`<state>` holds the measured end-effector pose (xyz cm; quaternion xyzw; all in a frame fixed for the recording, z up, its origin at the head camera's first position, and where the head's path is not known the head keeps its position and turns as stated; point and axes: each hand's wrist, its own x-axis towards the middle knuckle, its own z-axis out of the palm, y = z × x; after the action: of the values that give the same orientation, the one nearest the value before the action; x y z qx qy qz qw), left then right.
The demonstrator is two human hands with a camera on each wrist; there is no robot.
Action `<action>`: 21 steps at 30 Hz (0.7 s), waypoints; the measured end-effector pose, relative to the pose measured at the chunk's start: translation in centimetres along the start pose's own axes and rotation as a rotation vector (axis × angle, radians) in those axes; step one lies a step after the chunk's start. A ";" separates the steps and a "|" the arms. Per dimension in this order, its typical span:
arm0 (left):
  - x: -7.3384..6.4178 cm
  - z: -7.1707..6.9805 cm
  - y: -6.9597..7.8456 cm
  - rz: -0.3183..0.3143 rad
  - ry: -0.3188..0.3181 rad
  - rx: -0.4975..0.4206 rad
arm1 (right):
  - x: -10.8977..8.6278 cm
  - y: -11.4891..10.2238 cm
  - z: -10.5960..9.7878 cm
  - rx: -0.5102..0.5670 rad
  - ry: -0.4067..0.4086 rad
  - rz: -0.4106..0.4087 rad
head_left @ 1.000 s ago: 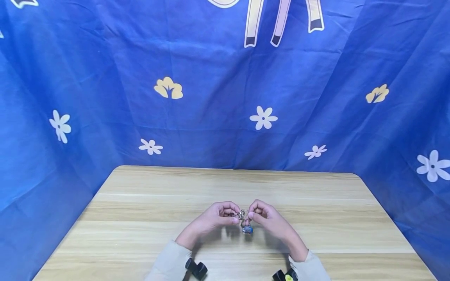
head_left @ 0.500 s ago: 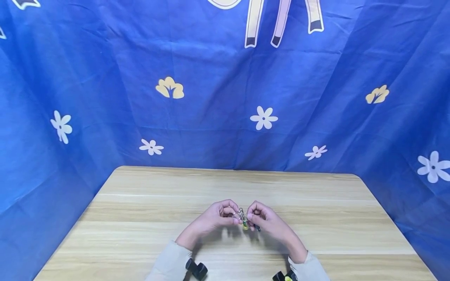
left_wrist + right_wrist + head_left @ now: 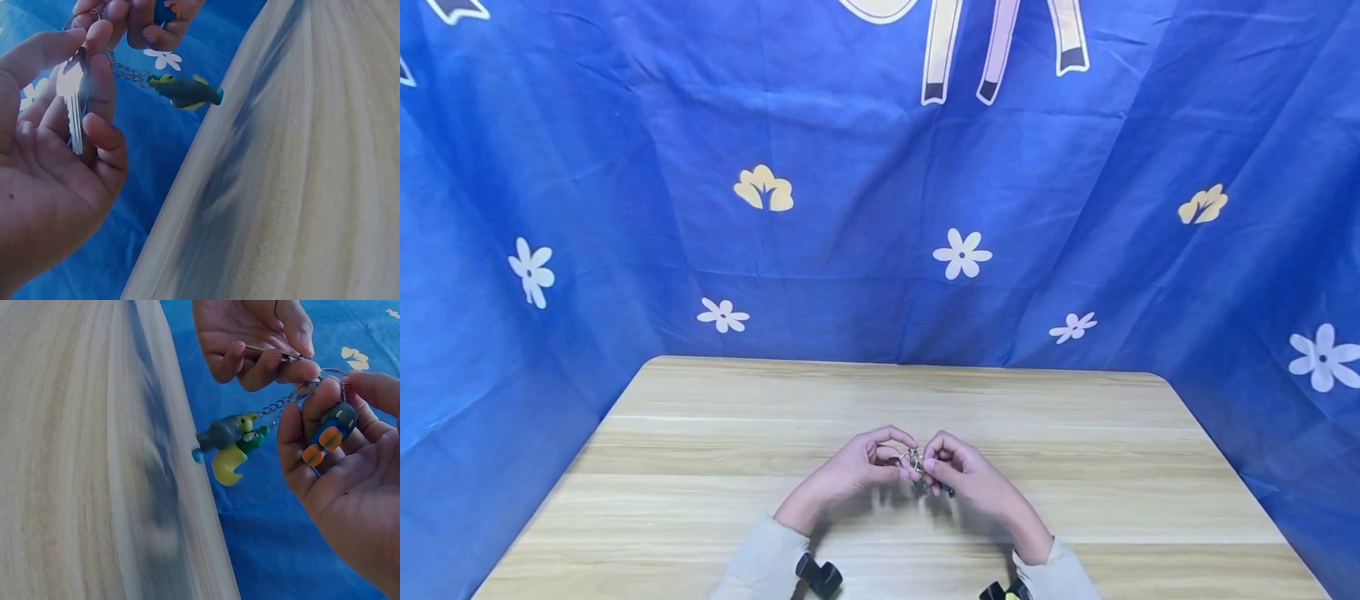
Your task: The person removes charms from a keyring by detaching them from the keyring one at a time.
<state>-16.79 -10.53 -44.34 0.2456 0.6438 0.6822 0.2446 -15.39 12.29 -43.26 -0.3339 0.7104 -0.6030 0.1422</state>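
Note:
Above the table's near half, my left hand [image 3: 853, 467] pinches a silver key [image 3: 73, 90] near its head; the blade lies along the fingers in the left wrist view. Close beside it, my right hand [image 3: 981, 479] pinches a metal key ring [image 3: 335, 371] between thumb and fingers. From short chains hang a grey figurine with yellow parts [image 3: 224, 432] and a green and yellow figurine [image 3: 230, 464], clear of the tabletop. A blue and orange figurine [image 3: 332, 430] lies against the right hand's fingers. Whether the key is threaded on the ring is hidden by the fingertips.
The wood-grain table [image 3: 737, 400] spreads around both hands. Blue cloth printed with flowers [image 3: 962, 253] hangs behind it and along both sides. A dark wrist camera [image 3: 820, 575] is worn on each sleeved forearm.
The right hand has shifted slightly left, toward the left hand. The hanging figurines have swung and turned: a blue one, then a yellow-green one showed below the ring, now a dark one.

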 end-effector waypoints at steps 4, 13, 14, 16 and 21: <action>0.0 -0.1 -0.1 -0.007 -0.027 -0.009 | 0.0 0.0 0.0 -0.003 -0.005 -0.004; 0.0 0.0 0.2 -0.030 -0.024 -0.001 | 0.0 -0.1 0.0 -0.009 -0.011 -0.006; 0.0 0.0 0.2 -0.035 -0.025 0.001 | 0.0 -0.1 0.0 -0.007 -0.011 -0.006; -0.1 0.1 0.3 -0.036 -0.031 0.003 | 0.0 -0.1 0.1 -0.008 -0.013 -0.003; -0.1 0.1 0.3 -0.045 -0.038 0.020 | 0.0 -0.2 0.3 -0.013 -0.011 0.012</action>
<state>-16.65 -10.51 -44.09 0.2464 0.6514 0.6652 0.2693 -15.19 12.06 -43.08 -0.3339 0.7156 -0.5956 0.1475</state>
